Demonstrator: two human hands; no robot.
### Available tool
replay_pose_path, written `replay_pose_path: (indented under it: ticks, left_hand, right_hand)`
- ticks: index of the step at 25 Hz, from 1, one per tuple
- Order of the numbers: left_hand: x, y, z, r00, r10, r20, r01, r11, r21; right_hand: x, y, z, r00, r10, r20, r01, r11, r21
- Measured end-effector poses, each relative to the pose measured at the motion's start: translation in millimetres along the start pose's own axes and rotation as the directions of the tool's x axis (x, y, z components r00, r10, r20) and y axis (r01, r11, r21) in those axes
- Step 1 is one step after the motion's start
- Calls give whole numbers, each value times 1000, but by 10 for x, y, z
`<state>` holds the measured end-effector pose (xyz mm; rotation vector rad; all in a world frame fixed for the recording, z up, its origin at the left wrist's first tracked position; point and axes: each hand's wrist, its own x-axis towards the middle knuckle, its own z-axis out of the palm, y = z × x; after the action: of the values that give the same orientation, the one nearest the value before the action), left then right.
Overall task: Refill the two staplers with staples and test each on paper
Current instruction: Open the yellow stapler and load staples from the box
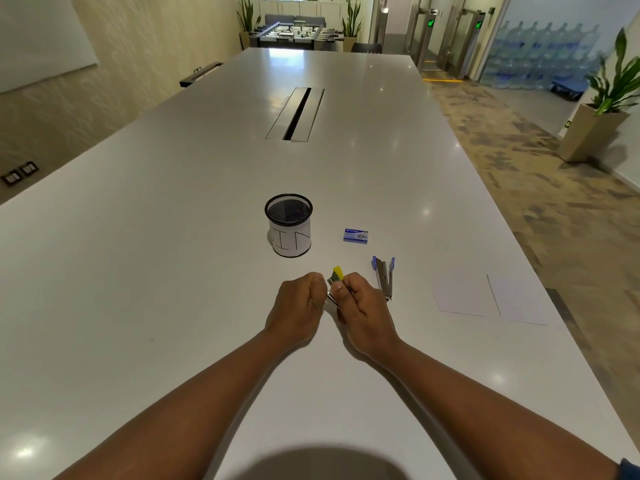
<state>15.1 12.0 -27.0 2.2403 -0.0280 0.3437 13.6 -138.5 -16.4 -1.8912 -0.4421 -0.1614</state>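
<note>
Both hands, left hand (297, 303) and right hand (360, 306), grip the yellow stapler (336, 277), likely opening it for loading; next needs staples from the box (355, 236) far right.

Both bare forearms reach forward and converge, bringing the two hands close together at the middle. The left hand (300, 299) is curled, knuckles up, its fingertips pinching the small yellow-capped metal stapler (336, 277). The right hand (358, 304) curls round the same stapler from the other side, thumb on top.
</note>
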Motion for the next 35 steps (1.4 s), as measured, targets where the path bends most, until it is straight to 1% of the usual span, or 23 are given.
replay_pose_path:
  ticks: [8,15,17,19,23,26,28,30,33,35]
  left_hand:
    - [2,12,-7,1000,-8,9,8,1000,13]
    - [-2,34,-10,1000,-19,13,19,1000,-12]
    - [-12,36,-11,1000,-22,3,22,1000,-9]
    - [-22,29,-8,1000,-23,-7,23,1000,-2]
    - [-20,44,-4,1000,-22,-13,22,999,-26]
    - [-13,51,-5,999,-37,6,38,995,-92]
    - [-11,66,-23,997,-75,28,79,984,-163]
    - [-8,105,-51,991,-118,62,130,962,-239]
    - [5,149,-96,982,-157,107,185,919,-347]
    - [26,156,-107,978,-178,111,208,881,-424]
  right_hand:
    - [2,-27,-4,1000,3,3,-3,1000,-2]
    - [1,-36,-1,1000,-7,6,7,1000,6]
    - [3,-27,-2,1000,15,-13,-15,999,45]
    - [10,-15,-11,997,51,-54,-44,991,123]
    - [16,-22,-14,997,35,-65,-26,990,137]
    - [18,-9,-5,997,33,-64,-22,988,154]
    - [8,8,-3,998,29,-62,-18,986,165]
    - [-1,13,-7,998,23,-65,-14,990,140]
    - [-15,37,2,998,0,-64,0,1000,14]
    - [-25,48,9,997,0,-82,-6,997,-71]
